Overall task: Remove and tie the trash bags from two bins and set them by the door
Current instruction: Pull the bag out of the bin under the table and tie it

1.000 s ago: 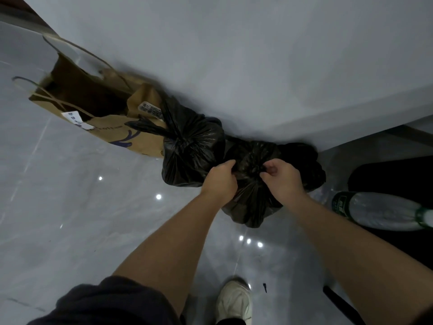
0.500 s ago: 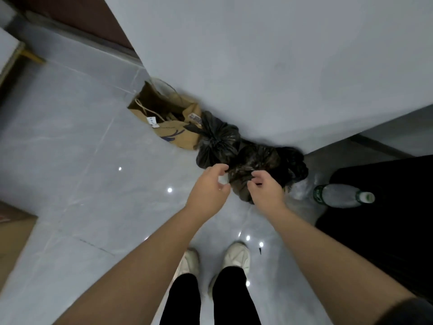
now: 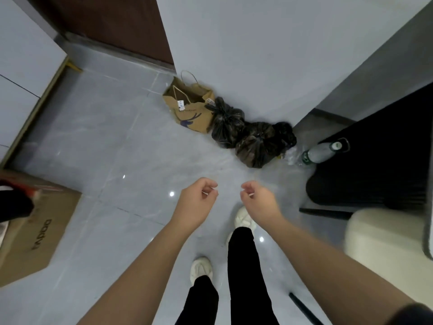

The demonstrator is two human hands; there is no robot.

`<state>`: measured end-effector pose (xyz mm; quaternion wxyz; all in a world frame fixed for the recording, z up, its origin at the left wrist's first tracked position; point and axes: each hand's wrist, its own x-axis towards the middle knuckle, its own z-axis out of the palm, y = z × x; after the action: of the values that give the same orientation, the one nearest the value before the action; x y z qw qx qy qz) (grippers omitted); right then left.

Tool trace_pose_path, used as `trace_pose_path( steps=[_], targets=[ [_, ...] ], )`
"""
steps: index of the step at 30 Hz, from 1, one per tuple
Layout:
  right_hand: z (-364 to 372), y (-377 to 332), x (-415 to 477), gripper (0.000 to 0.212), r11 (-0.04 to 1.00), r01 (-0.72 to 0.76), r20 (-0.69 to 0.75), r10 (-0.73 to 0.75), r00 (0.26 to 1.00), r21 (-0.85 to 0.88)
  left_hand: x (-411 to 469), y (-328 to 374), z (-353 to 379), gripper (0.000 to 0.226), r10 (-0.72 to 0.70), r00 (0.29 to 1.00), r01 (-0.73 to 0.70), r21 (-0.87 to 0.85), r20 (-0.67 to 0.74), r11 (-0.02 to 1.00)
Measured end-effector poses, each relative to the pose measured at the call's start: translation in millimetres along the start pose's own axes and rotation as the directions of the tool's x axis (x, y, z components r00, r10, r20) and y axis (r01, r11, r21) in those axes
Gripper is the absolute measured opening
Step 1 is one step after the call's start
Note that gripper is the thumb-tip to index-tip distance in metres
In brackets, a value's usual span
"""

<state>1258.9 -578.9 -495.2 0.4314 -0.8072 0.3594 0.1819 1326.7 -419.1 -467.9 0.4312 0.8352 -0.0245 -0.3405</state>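
Two tied black trash bags lie on the grey tile floor against the white wall: one (image 3: pixel 226 124) beside a brown paper bag, the other (image 3: pixel 259 144) to its right, with more black plastic (image 3: pixel 285 134) behind it. A dark brown door (image 3: pixel 105 26) stands at the top left. My left hand (image 3: pixel 198 202) and my right hand (image 3: pixel 259 204) hang in the air well short of the bags, apart from them. Both hold nothing, and their fingers are loosely curled.
A brown paper bag with handles (image 3: pixel 188 109) leans by the wall. A plastic bottle (image 3: pixel 319 152) lies at the edge of a black mat (image 3: pixel 375 160). A cardboard box (image 3: pixel 35 228) sits at the left, a cream seat (image 3: pixel 384 238) at the right. My shoes stand below my hands.
Both hands have let go of the right-hand bag and pulled back from it. The view has risen and drawn away, so the bags look smaller and the door shows.
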Motion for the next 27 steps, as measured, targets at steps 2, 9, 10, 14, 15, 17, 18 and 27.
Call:
trace_pose_path(
  steps=[2,9,10,14,15,17,18,27],
  targets=[
    [5.0,-5.5,-28.1,0.025,1.000,0.020,-0.017,-0.020,1.000,0.022,-30.7,-2.9,-7.1,0.012,0.015,1.000,-0.016,-0.026,-0.015,1.000],
    [-8.4,-8.6,-100.1,0.020,0.992,0.108,0.019,-0.109,0.994,0.063,-112.4,-13.0,1.5,0.013,-0.015,0.998,0.010,-0.087,-0.062,0.996],
    [-13.8,-4.8,-111.1,0.020,0.992,0.109,0.024,-0.111,0.994,0.068,-124.4,-11.4,6.9,0.014,-0.020,0.997,0.013,-0.098,-0.070,0.995],
    [-34.3,22.8,-153.6,0.020,0.990,0.132,0.057,-0.134,0.989,0.042,-172.0,-0.6,37.2,0.012,-0.024,0.994,0.008,-0.146,-0.106,0.989],
    [-39.1,32.8,-164.0,0.020,0.988,0.149,0.072,-0.151,0.986,0.030,-184.0,1.3,46.6,0.011,-0.019,0.993,0.001,-0.148,-0.116,0.989],
    [-47.9,55.6,-184.2,0.018,0.984,0.177,0.094,-0.176,0.980,-0.001,-208.6,3.1,67.2,0.010,-0.011,0.991,-0.009,-0.154,-0.132,0.988],
    [-51.7,67.7,-194.2,0.018,0.983,0.182,0.098,-0.179,0.979,-0.013,-221.7,3.5,78.0,0.011,-0.013,0.990,-0.010,-0.160,-0.138,0.987],
    [-58.5,149.5,-277.0,0.014,0.974,0.225,0.150,-0.223,0.963,0.002,-324.2,-10.0,149.9,0.011,-0.026,0.983,-0.007,-0.176,-0.181,0.984]
  ],
)
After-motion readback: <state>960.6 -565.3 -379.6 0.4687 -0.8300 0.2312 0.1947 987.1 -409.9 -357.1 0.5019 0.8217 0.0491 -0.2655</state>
